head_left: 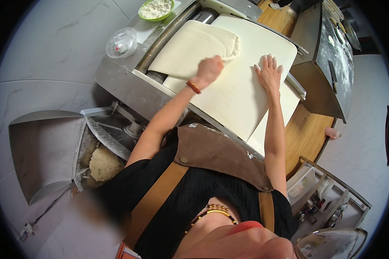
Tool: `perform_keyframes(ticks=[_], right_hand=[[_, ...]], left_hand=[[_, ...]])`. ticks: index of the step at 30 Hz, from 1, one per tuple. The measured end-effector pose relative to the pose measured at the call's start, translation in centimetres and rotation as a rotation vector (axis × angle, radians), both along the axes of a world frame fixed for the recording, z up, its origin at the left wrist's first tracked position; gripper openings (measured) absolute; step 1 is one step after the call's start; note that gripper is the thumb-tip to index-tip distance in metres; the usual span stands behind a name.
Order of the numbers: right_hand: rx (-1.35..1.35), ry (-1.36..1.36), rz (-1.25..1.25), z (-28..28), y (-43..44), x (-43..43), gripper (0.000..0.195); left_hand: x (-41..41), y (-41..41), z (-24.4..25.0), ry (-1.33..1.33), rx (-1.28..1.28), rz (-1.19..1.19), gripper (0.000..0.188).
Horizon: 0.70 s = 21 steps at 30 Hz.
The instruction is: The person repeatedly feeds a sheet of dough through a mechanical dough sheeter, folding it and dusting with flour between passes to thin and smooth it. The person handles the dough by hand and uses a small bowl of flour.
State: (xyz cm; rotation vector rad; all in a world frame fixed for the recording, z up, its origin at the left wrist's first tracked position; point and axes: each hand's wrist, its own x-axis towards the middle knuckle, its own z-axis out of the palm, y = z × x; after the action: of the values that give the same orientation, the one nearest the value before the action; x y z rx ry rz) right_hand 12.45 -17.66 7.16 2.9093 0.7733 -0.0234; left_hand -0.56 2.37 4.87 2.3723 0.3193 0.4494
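Observation:
A thick folded sheet of pale dough (194,48) lies across the upper end of a white board (227,97) on a dough-sheeter machine, its left end against the metal roller (175,35). Its right end is rounded, with a rough layered edge. My left hand (209,72), blurred and wearing a red bracelet, has its fingers curled at the near corner of that end. Whether dough is pinched in it is hidden. My right hand (269,73) rests flat near the board's right side, palm down, fingers apart and whitened with flour, holding nothing.
A green bowl of flour (156,9) and a clear plastic tub (121,42) stand left of the roller. Below left, an open mixer (107,126) holds a dough lump (105,163). A floured metal table (330,74) with a knife (333,76) stands right; a shelf rack (337,181) is lower right.

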Motion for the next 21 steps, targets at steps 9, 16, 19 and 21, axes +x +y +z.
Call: perform_keyframes(ticks=[9,16,19,21], right_hand=[[0.123,-0.036,-0.051,-0.3,-2.5,-0.1,0.058],[0.012,-0.067,0.002,0.1,-2.1,-2.1,0.057],[0.031,-0.069,0.071,0.1,-1.5,-3.3,0.058],[0.003,-0.041,0.08,0.1,-1.5,-4.2,0.058]], left_hand=[[-6.1,16.0,-3.8,0.34,0.003,0.416,0.04],[-0.6,8.9,-2.8,0.188,0.183,0.062,0.062],[3.5,3.1,-4.7,0.229,0.047,-0.031,0.07],[3.4,0.8,-3.7,0.277,0.042,-0.069,0.075]])
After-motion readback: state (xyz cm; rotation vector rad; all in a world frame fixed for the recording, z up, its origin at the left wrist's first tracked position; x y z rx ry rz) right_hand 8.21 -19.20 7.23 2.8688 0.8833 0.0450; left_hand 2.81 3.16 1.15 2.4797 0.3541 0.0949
